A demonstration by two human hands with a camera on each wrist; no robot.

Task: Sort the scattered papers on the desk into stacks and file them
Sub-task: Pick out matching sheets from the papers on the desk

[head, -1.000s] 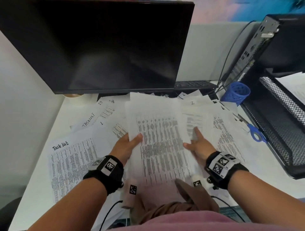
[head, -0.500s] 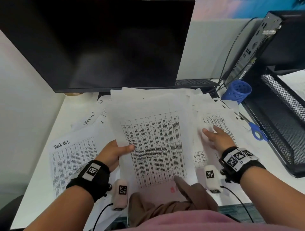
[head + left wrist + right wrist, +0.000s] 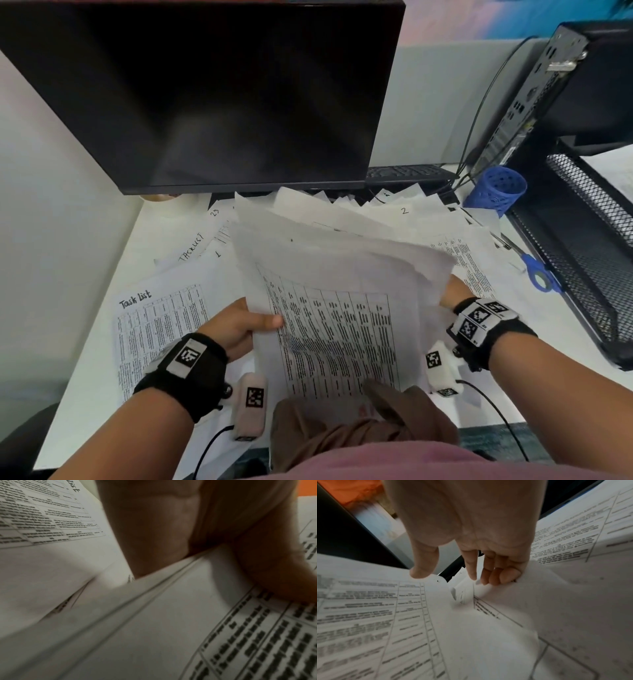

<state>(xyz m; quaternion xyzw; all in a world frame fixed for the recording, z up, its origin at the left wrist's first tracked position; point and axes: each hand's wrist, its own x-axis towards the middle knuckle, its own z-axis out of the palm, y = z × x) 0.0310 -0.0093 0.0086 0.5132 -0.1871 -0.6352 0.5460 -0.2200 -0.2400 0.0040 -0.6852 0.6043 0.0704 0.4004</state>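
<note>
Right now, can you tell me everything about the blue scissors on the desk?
The scissors lie flat on the white desk at its right side, beside the black mesh tray. Only the blue plastic handles with their finger loops and a thin dark stretch toward the blades show. The blade end points away toward the scattered papers, and its tip seems tucked under them. Neither hand touches them.

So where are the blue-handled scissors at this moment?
In the head view, the scissors lie at the desk's right side, between the scattered papers and the black mesh tray, nearer than the blue pen cup.
</note>
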